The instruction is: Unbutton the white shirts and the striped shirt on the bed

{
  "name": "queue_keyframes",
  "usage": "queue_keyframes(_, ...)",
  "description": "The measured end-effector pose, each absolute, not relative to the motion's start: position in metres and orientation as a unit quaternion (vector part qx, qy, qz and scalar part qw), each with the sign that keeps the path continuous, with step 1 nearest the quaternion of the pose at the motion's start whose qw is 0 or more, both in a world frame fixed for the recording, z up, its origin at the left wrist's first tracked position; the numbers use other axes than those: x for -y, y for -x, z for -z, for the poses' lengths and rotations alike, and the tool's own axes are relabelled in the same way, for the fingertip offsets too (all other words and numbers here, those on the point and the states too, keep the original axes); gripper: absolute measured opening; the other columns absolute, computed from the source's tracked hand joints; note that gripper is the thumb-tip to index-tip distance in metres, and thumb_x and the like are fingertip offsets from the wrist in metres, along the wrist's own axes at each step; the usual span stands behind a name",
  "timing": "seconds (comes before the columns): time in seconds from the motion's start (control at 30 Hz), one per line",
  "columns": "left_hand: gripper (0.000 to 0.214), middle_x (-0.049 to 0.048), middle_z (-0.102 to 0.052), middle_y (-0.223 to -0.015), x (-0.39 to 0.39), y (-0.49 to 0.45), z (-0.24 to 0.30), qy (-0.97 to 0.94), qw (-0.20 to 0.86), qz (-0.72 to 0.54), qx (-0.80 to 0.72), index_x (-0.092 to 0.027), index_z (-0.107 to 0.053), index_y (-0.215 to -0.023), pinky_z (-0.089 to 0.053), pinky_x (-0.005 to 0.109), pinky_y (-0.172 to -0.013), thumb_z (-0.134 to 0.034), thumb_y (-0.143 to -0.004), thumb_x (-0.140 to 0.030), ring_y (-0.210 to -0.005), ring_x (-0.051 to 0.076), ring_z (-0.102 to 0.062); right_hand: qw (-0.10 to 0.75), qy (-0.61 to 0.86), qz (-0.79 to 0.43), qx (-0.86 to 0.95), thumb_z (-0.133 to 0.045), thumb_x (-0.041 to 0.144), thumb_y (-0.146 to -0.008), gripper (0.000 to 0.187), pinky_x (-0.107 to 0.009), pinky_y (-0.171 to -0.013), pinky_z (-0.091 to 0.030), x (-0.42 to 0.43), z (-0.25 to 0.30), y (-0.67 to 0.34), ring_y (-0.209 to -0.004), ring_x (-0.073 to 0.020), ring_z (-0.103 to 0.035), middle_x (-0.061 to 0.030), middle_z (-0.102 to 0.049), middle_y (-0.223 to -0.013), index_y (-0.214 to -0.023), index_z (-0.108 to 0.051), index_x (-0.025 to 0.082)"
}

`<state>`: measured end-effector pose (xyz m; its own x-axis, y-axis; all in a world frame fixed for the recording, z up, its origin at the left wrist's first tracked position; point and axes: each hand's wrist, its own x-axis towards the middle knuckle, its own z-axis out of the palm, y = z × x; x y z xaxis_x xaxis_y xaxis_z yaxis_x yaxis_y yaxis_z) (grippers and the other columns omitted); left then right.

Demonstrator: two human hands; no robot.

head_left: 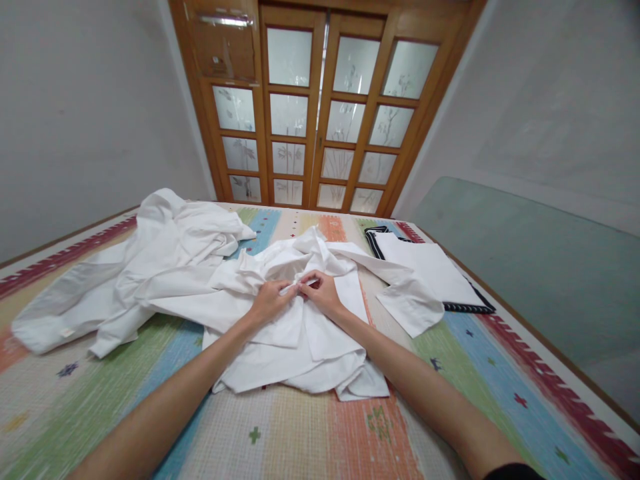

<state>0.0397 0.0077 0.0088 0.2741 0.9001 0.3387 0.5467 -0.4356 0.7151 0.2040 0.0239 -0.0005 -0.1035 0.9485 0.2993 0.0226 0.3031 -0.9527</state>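
A white long-sleeved shirt [335,340] lies crumpled in front of me, one sleeve [413,300] stretched out to the right. My left hand [275,298] pinches the fabric near the middle of its front, by the upper part. Close against it, my right hand [320,291] pinches the same spot, thumb and forefinger curved together. The fingertips of both hands nearly meet there. Whatever small detail sits between them, such as a button, is too small to make out. Below the hands, the two front panels hang apart toward me.
More rumpled white clothing [170,247] lies to the left, touching the shirt's left side. On the right rests a folded white cloth with black edging [425,267]. A striped patterned cloth [300,433] covers the bed-like surface. Wooden glazed doors [320,113] stand beyond, between grey walls.
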Motion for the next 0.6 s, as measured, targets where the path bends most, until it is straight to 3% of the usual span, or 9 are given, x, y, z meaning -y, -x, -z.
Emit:
queue_keyframes(0.3,0.029,0.0038,-0.077,-0.079,-0.006,-0.038,-0.009,-0.795,0.198,-0.372,-0.437,-0.019,-0.075,-0.076,-0.046,0.024,-0.063,-0.052,-0.089,-0.032,-0.066,0.017,-0.067,0.548,0.412,-0.422,0.594,-0.072,0.032,-0.065,0.016,-0.024,-0.047,-0.048,-0.021,0.0,-0.202,-0.05,-0.0146,-0.062,-0.001,-0.067,-0.064,-0.068,-0.063,0.019)
queue_keyframes(0.5,0.032,0.0036,-0.071,-0.06,-0.004,-0.04,-0.004,-0.807,0.14,-0.384,-0.427,-0.018,-0.069,-0.061,-0.041,0.023,-0.054,-0.054,-0.087,-0.029,-0.053,0.015,-0.062,0.562,0.432,-0.341,0.618,-0.066,0.027,-0.07,0.007,-0.026,-0.058,-0.053,-0.015,-0.001,-0.199,-0.058,-0.0153,-0.064,-0.0009,-0.069,-0.067,-0.069,-0.066,0.02)
queue_keyframes(0.6,0.033,0.0036,-0.069,-0.056,0.005,-0.044,-0.004,-0.809,0.126,-0.391,-0.419,-0.019,-0.065,-0.056,-0.042,0.023,-0.055,-0.055,-0.086,-0.028,-0.051,0.014,-0.061,0.586,0.465,-0.29,0.597,-0.063,0.024,-0.069,0.005,-0.026,-0.057,-0.052,-0.021,-0.004,-0.206,-0.053,-0.0145,-0.062,0.0009,-0.066,-0.062,-0.067,-0.063,0.02)
